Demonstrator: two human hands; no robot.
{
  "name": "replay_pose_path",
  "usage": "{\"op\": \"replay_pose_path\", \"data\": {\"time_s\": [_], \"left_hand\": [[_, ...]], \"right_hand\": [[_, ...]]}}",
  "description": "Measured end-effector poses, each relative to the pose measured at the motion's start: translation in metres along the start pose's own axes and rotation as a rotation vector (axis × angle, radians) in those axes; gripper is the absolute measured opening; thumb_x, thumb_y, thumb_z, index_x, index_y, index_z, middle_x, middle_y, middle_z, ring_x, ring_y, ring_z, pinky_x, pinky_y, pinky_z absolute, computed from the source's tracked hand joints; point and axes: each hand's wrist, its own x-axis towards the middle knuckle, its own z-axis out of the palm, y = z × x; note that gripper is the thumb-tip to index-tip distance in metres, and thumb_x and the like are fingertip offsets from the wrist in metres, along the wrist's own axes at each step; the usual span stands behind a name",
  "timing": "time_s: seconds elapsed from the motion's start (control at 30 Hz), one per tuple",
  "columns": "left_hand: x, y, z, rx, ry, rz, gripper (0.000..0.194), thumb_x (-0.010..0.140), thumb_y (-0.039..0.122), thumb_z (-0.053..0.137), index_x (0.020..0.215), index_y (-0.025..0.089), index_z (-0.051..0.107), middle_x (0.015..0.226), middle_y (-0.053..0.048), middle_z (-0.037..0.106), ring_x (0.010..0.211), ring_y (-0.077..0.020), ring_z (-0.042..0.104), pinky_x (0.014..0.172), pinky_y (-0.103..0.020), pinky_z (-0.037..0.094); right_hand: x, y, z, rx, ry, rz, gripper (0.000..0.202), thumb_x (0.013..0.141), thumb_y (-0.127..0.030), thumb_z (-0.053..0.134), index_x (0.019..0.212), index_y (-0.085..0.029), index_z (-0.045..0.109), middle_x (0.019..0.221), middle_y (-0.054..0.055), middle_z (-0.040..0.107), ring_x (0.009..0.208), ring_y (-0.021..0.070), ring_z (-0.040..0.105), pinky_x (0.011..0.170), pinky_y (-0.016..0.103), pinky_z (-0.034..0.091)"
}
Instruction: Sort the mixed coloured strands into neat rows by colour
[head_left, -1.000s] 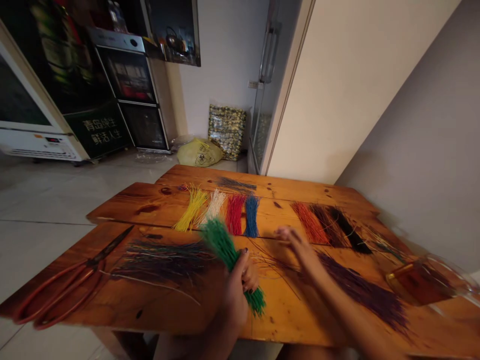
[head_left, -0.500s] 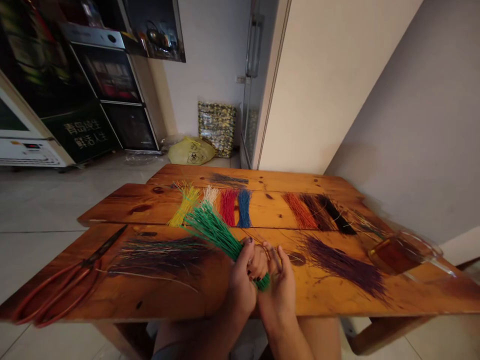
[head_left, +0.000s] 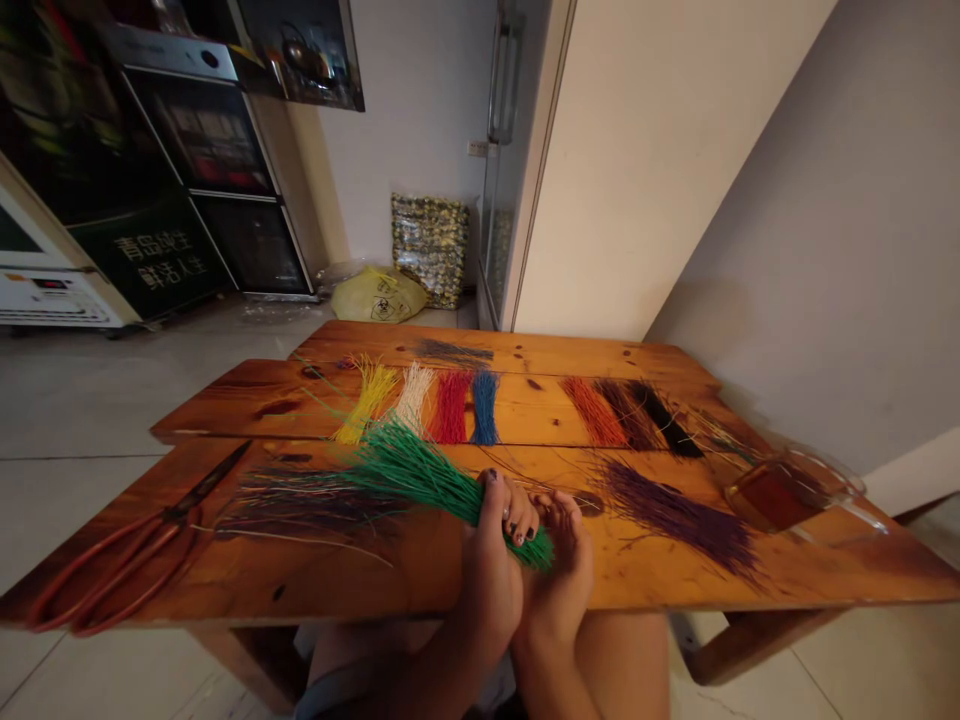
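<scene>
Over the near side of the plank table [head_left: 337, 585], the left hand [head_left: 496, 545] is wrapped around a green strand bundle [head_left: 420, 465], its splayed end toward the table's left. The right hand [head_left: 561, 560], loosely cupped, sits beside the short end; contact is unclear. Red-handled scissors [head_left: 176, 514] lie at the table's left, purple strands [head_left: 682, 525] toward its right.
</scene>
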Motion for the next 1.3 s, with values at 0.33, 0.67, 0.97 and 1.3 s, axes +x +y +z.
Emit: {"op": "replay_pose_path", "data": {"time_s": [0.33,0.67,0.97,1.3], "left_hand": [[-0.002,-0.007,-0.006,0.002,-0.048,-0.09,0.049,0.076,0.042,0.061,0.049,0.018,0.027,0.042,0.008,0.024,0.04,-0.0053,0.019,0.044,-0.022,0.024],[0.005,-0.024,-0.023,0.068,-0.225,-0.394,0.043,0.069,0.041,0.066,0.055,0.018,0.033,0.042,0.011,0.023,0.035,-0.0015,0.014,0.038,-0.02,0.011],[0.013,-0.008,-0.037,0.156,-0.321,-0.616,0.045,0.071,0.042,0.06,0.052,0.02,0.026,0.039,0.012,0.015,0.034,-0.0023,0.008,0.036,-0.021,0.006],[-0.003,-0.007,-0.055,0.685,-0.553,-0.989,0.047,0.062,0.042,0.066,0.048,0.02,0.028,0.037,0.011,0.026,0.033,-0.0022,0.019,0.038,-0.021,0.013]], "right_hand": [[0.009,-0.015,0.009,0.073,0.093,-0.009,0.015,0.077,-0.04,0.047,0.077,-0.027,0.054,0.067,-0.005,0.054,0.067,0.0139,0.055,0.069,0.028,0.045],[0.016,-0.011,0.0,0.241,0.239,0.364,0.018,0.076,-0.039,0.053,0.079,-0.024,0.061,0.079,-0.003,0.068,0.077,0.0135,0.064,0.083,0.028,0.048],[0.014,-0.027,-0.009,-0.126,-0.202,0.292,0.039,0.073,-0.05,0.059,0.1,-0.021,0.064,0.1,0.002,0.067,0.095,0.0168,0.059,0.087,0.028,0.043],[0.018,-0.042,-0.02,-0.342,-0.687,0.394,0.033,0.082,-0.04,0.056,0.057,-0.018,0.053,0.046,-0.003,0.053,0.051,0.0116,0.053,0.076,0.03,0.044]]}}
